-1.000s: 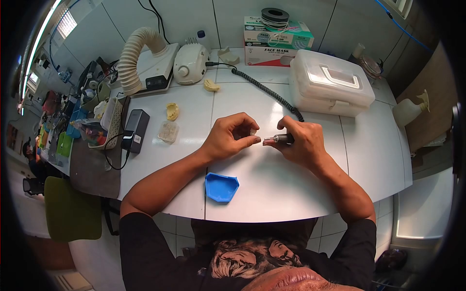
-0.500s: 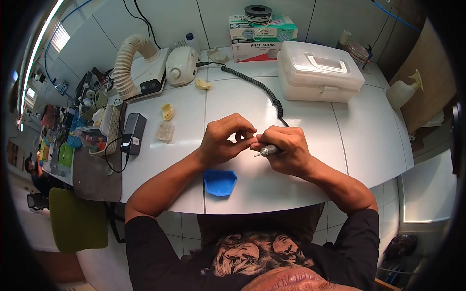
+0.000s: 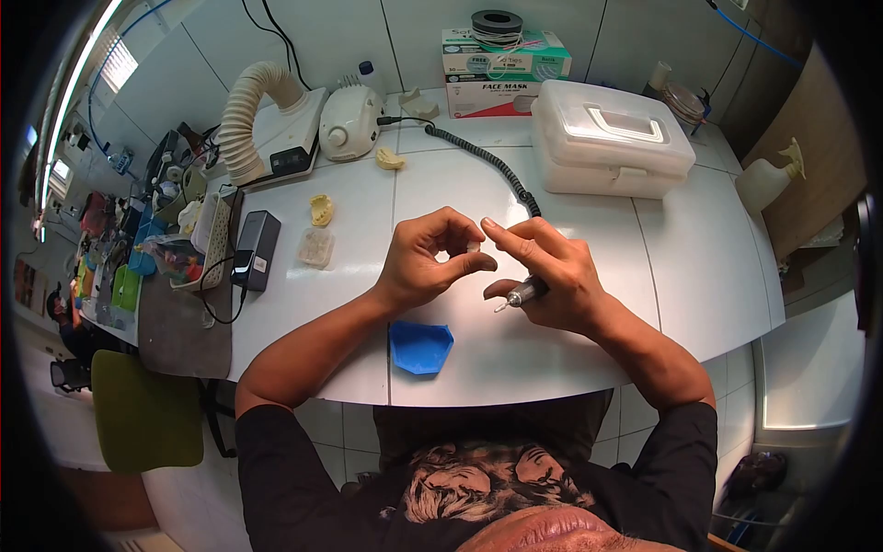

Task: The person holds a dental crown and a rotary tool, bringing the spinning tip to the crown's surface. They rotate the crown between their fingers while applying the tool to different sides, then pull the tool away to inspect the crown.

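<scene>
My left hand [image 3: 428, 258] is closed, its thumb and curled fingers pinching a small whitish piece [image 3: 473, 247], too small to make out its kind. Across from it, my right hand [image 3: 552, 276] grips a metal rotary handpiece [image 3: 527, 292], whose thin tip points down and to the left. The right index finger is stretched out near the left fingertips, with a narrow gap between the hands. A coiled black cord [image 3: 487, 161] runs from behind the right hand to the white control unit [image 3: 349, 129]. Below my left hand lies a blue angular tray [image 3: 421, 349].
Yellowish dental models [image 3: 321, 210] [image 3: 389, 159] and a small clear box [image 3: 315, 248] lie to the left. A hose unit [image 3: 248, 120], mask boxes [image 3: 492, 98] and a white toolbox [image 3: 612, 138] line the back. A black power box [image 3: 256, 250] stands farther left.
My hands have moved apart, and the right index finger has straightened away from the left fingertips. The handpiece stays in my right hand and the view has shifted slightly.
</scene>
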A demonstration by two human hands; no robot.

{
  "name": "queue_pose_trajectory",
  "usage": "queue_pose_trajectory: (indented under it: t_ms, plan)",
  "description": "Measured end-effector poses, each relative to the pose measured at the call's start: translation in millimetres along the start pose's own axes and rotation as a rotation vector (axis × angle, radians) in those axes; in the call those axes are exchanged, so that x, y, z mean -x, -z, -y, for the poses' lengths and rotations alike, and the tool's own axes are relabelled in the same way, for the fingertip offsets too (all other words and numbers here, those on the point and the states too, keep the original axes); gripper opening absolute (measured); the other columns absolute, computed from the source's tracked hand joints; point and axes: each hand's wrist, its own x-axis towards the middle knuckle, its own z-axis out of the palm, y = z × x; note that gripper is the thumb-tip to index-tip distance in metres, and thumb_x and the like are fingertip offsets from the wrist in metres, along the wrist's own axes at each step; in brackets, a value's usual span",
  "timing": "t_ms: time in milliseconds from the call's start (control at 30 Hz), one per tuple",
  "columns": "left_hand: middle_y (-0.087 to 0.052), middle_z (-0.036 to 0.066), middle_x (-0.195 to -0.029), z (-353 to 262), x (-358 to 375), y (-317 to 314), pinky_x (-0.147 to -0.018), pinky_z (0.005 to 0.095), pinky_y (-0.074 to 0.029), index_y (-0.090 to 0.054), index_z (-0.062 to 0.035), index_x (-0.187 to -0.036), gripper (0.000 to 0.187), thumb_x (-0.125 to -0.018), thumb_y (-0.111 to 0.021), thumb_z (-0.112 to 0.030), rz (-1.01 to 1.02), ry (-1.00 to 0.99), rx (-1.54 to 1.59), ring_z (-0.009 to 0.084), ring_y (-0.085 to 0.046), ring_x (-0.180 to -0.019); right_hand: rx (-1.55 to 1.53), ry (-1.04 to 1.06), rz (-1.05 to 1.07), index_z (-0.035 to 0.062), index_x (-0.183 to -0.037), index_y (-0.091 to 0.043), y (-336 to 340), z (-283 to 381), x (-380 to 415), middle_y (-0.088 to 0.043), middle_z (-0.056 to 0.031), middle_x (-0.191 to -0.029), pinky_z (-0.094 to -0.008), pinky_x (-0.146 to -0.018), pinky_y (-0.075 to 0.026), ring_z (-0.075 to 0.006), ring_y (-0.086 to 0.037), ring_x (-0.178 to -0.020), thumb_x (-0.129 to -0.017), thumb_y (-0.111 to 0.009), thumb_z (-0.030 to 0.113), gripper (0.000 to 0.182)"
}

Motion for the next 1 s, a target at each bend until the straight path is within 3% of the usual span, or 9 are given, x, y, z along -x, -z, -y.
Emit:
queue_pose_trajectory:
  t_ms: [167, 200, 300, 467, 667, 767, 867, 1000]
  plan:
    - [-0.073, 0.004, -0.098, -6.3, 4.5, -7.9, -0.086, 0.0281, -0.062, -0.067, -0.0003, -0.109, 0.018, -0.098, -0.081, -0.001, 0.028, 0.101, 0.092, 0.0109, -0.073, -0.094, -0.047, 0.127, -0.058, 0.0126, -0.137, -0.076, -12.4, -5.3, 3.1, -0.073, -0.0011, -0.098, -0.0327, -0.056, -0.056, -0.0174, -0.073, -0.068, -0.075, -0.09, 0.002, 0.064]
    - [-0.073, 0.004, -0.099, -8.7, 4.3, -10.6, -0.08, 0.0266, -0.06, -0.067, -0.0004, -0.109, 0.017, -0.1, -0.081, -0.004, 0.031, 0.087, 0.115, 0.0098, -0.072, -0.09, -0.061, 0.131, -0.097, 0.0098, -0.129, -0.08, -11.5, -3.6, 2.6, -0.073, -0.0013, -0.091, -0.0312, -0.055, -0.055, -0.0163, -0.073, -0.067, -0.072, -0.089, -0.002, 0.059]
    - [-0.073, 0.003, -0.098, -16.6, 5.1, -10.6, -0.073, 0.0243, -0.057, -0.068, -0.001, -0.109, 0.016, -0.101, -0.08, -0.007, 0.091, 0.268, 0.285, 0.0083, -0.07, -0.086, -0.071, 0.165, -0.13, 0.0071, -0.125, -0.08, -4.8, 1.0, 1.2, -0.074, -0.0034, -0.087, -0.0299, -0.055, -0.054, -0.0152, -0.072, -0.068, -0.072, -0.089, -0.003, 0.054]
    - [-0.072, 0.001, -0.097, -28.2, 4.2, -15.8, -0.069, 0.023, -0.054, -0.069, -0.0028, -0.109, 0.016, -0.102, -0.08, -0.011, 0.075, 0.286, 0.339, 0.0065, -0.067, -0.082, -0.103, 0.136, -0.198, 0.0049, -0.111, -0.083, -2.9, 10.3, 0.0, -0.07, -0.0046, -0.071, -0.0304, -0.051, -0.047, -0.0164, -0.068, -0.058, -0.077, -0.095, 0.007, 0.036]
    - [-0.071, 0.001, -0.096, -31.1, 4.8, -18.9, -0.07, 0.0237, -0.054, -0.068, -0.0032, -0.111, 0.017, -0.102, -0.08, -0.012, 0.069, 0.379, 0.364, 0.0071, -0.067, -0.084, -0.08, 0.172, -0.23, 0.0035, -0.096, -0.078, 1.3, 11.7, -0.9, -0.068, -0.0037, -0.068, -0.0297, -0.048, -0.046, -0.0153, -0.065, -0.055, -0.08, -0.095, 0.008, 0.024]
    - [-0.071, 0.002, -0.096, -30.0, 3.4, -17.8, -0.071, 0.0245, -0.054, -0.067, -0.0028, -0.112, 0.018, -0.103, -0.08, -0.012, 0.062, 0.396, 0.354, 0.0077, -0.067, -0.084, -0.143, 0.146, -0.293, 0.0029, -0.095, -0.075, -7.0, 10.9, 0.1, -0.069, -0.0035, -0.069, -0.0298, -0.048, -0.047, -0.0167, -0.065, -0.055, -0.08, -0.095, 0.006, 0.024]
    - [-0.07, 0.002, -0.097, -29.6, 2.6, -15.5, -0.072, 0.0253, -0.055, -0.066, -0.0022, -0.113, 0.019, -0.103, -0.08, -0.011, 0.063, 0.348, 0.355, 0.0082, -0.067, -0.085, -0.175, -0.109, -0.251, 0.0018, -0.097, -0.075, -2.6, 23.0, -1.6, -0.071, -0.004, -0.073, -0.0299, -0.049, -0.049, -0.0181, -0.066, -0.056, -0.079, -0.093, 0.002, 0.026]
    - [-0.07, 0.002, -0.097, -23.7, 4.1, -20.9, -0.073, 0.0258, -0.056, -0.065, -0.0018, -0.113, 0.02, -0.103, -0.08, -0.01, 0.043, 0.286, 0.405, 0.0078, -0.067, -0.086, -0.089, 0.11, -0.24, 0.0013, -0.093, -0.073, -5.9, 15.8, -6.4, -0.069, -0.0052, -0.071, -0.0295, -0.049, -0.048, -0.0183, -0.066, -0.056, -0.078, -0.092, -0.001, 0.024]
